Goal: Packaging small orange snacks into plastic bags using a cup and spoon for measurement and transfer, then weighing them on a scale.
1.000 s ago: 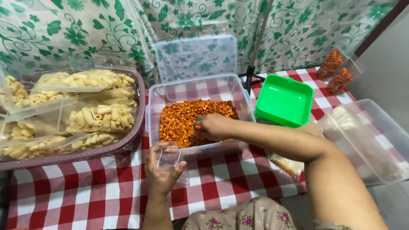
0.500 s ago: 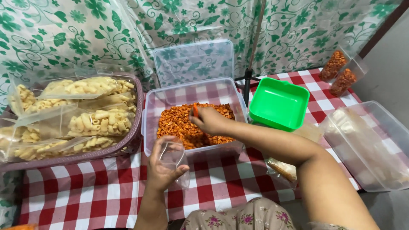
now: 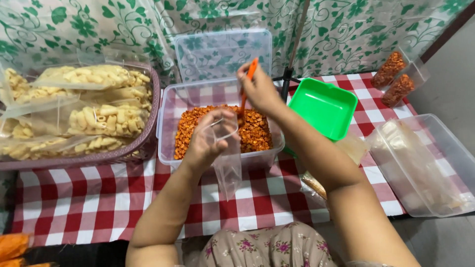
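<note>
The left hand [image 3: 210, 141] is holding a small clear plastic bag [image 3: 227, 158] open over the clear tub of orange-red snack bits [image 3: 220, 129], fingers clamped on its mouth. The right hand [image 3: 260, 89] is gripping an orange scoop [image 3: 247, 81] above it. The bag is looking empty; two filled packets [image 3: 396, 78] are lying on the checked desk [image 3: 99, 198].

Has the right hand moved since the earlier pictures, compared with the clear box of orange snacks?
Yes. The right hand has risen from the orange snacks toward the far rim of the clear box, holding an orange scoop.
</note>
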